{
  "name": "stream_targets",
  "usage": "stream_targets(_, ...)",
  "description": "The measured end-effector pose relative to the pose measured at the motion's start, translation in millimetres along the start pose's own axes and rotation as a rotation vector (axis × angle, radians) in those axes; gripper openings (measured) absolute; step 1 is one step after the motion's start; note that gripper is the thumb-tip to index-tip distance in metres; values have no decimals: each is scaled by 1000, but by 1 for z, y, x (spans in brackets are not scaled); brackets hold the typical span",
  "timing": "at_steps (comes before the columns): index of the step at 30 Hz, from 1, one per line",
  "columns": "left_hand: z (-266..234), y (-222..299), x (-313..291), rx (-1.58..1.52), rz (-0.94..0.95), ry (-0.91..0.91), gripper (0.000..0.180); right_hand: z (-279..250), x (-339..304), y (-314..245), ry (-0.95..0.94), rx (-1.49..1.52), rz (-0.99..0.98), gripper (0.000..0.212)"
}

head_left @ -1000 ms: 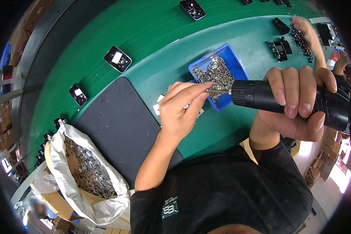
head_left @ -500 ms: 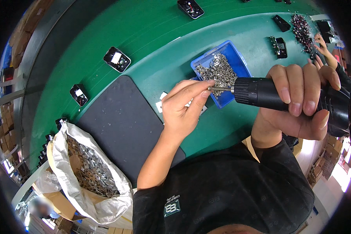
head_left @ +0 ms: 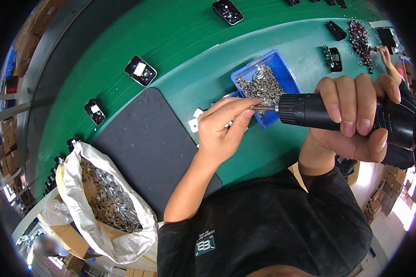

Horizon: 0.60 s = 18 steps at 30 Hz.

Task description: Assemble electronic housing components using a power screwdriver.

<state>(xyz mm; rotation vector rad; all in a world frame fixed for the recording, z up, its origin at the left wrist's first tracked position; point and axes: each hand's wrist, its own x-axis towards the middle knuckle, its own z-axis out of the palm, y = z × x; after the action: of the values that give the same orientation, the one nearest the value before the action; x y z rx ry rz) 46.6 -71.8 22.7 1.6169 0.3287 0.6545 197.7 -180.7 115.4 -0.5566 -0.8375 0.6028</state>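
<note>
My right hand [head_left: 353,117] is wrapped round a black electric screwdriver [head_left: 309,111], held level with its metal bit [head_left: 267,108] pointing left. At the bit's tip, the thumb and forefinger of my left hand [head_left: 222,127] are pinched together. A bit of metal shows between those fingertips, too small to name. Just behind the bit stands a blue plastic box [head_left: 289,83] with a heap of small metal screws [head_left: 262,85] in it. White square pieces [head_left: 193,125] lie on the green table, partly covered by my left hand.
A dark grey mat [head_left: 145,143] lies left of my forearm. Beside it stands a white woven sack [head_left: 143,214] of small metal parts. Black housings [head_left: 141,71] sit on the green belt [head_left: 175,37]. At far right, another person's hand [head_left: 384,54] reaches to a pile of small parts [head_left: 359,44].
My left hand's pinch has moved slightly right, along the bit's tip. The screwdriver is nearly still. The other person's hand has shifted onto the parts pile. The whole view has shifted a little.
</note>
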Motion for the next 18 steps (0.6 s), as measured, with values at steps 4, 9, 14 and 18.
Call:
stream_targets(4, 1, -4, -1, 18, 29, 9, 16, -2, -1, 2, -30, 19, 13, 43)
stream_targets(9, 1, -3, 0, -30, 19, -23, 16, -6, -6, 6, -61, 10, 12, 44)
stream_targets(14, 3, -6, 0, -2, 30, 62, 18, 2, -9, 7, 20, -18, -8, 41)
stream_targets(18, 1, -12, -3, -140, -26, 79, 17, 4, -3, 3, 37, 9, -30, 40)
